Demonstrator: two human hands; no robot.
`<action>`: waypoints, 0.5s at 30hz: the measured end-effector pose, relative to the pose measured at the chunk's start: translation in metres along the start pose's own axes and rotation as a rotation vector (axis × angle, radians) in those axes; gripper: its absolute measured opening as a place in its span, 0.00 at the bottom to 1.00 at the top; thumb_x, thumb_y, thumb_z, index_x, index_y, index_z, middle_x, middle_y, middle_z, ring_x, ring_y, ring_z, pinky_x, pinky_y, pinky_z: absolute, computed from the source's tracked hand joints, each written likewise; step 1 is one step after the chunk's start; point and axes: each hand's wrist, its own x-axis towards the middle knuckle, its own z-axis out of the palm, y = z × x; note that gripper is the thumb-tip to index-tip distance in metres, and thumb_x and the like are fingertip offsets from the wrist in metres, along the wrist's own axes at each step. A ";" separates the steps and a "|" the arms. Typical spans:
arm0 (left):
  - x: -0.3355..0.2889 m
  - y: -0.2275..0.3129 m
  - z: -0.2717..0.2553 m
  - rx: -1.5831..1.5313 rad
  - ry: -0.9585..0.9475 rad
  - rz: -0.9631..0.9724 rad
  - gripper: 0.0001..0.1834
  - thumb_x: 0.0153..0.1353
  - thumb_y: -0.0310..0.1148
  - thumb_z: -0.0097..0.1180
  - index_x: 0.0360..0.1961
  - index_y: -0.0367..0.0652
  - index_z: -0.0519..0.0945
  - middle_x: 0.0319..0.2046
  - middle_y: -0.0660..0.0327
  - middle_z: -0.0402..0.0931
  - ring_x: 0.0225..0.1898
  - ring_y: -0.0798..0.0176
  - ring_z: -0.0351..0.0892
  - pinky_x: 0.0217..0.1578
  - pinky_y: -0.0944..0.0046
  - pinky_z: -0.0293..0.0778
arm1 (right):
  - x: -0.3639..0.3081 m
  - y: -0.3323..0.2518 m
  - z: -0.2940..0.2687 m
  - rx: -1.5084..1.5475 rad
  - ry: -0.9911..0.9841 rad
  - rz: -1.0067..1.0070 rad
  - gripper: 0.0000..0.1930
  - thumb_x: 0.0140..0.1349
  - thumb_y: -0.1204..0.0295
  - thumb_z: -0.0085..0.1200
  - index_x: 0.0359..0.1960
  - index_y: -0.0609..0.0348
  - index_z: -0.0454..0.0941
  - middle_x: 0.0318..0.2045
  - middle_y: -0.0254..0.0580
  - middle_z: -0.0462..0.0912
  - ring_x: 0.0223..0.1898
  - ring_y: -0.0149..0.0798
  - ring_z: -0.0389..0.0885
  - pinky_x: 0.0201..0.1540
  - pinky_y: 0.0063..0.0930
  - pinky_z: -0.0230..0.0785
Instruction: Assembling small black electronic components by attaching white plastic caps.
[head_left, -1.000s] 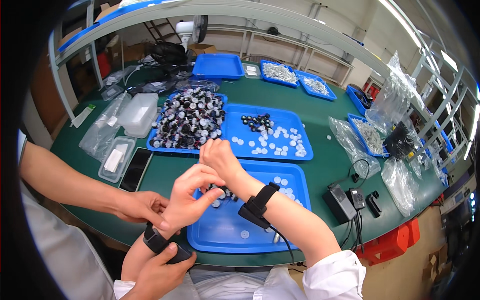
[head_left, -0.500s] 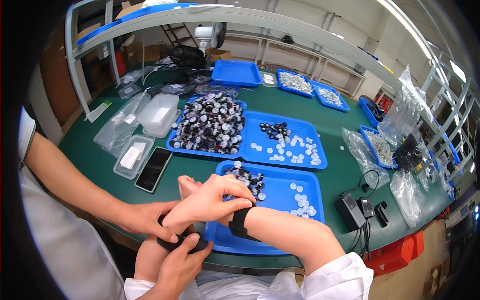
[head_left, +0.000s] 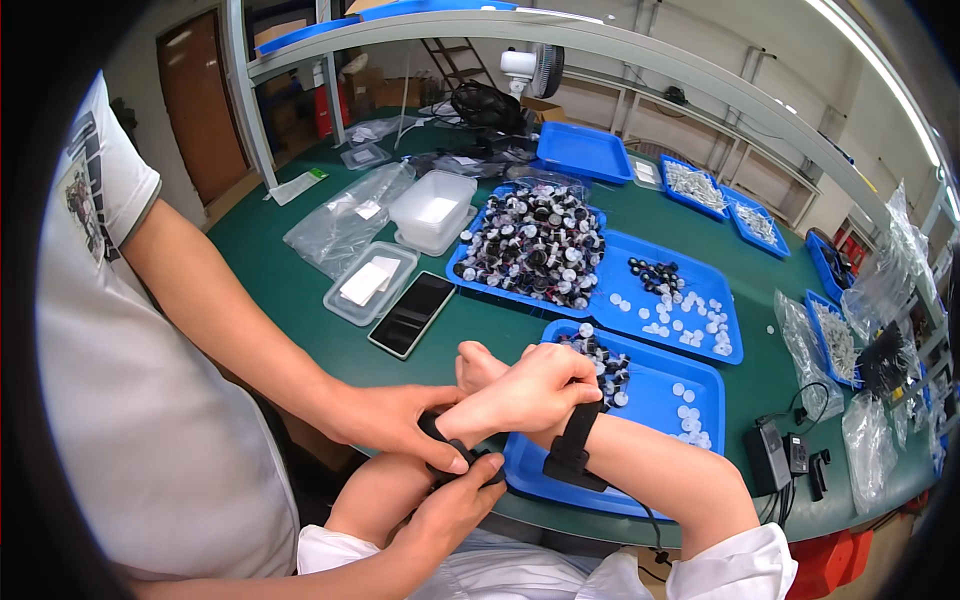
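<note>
Black fabric strap w/ dark block is at the person's L wrist, just L of the near blue plastic tray; co-worker's upper bare hand & co-worker's lower bare hand grasp it btwn them. Person's bare L hand is bent, fingertips at top edge of black fabric band w/ boxy unit on R wrist; can't tell if they pinch it. Person's bare R hand is curled, partly behind L hand; can't tell if it holds anything. For this step, L forearm is prob. best kept still & relaxed, strap flat, snug, no twist, skin clear of the fastening; thin black cable by R forearm should stay slack. Vs. 1 s ago: L hand was well apart from R band, now it's at it; R hand was in plain sight, now part-hidden. View has swung too: trays lie farther R in frame & more of co-worker's light grey shirt shows. Co-worker's hands are at L wrist both times.
</note>
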 end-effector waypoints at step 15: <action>-0.006 -0.033 0.005 -0.636 0.188 -0.053 0.12 0.55 0.33 0.52 0.41 0.49 0.80 0.52 0.70 0.68 0.58 0.71 0.57 0.55 0.62 0.63 | 0.019 0.010 -0.044 0.768 -0.051 0.334 0.01 0.54 0.71 0.50 0.27 0.51 0.73 0.23 0.27 0.72 0.26 0.26 0.68 0.32 0.17 0.63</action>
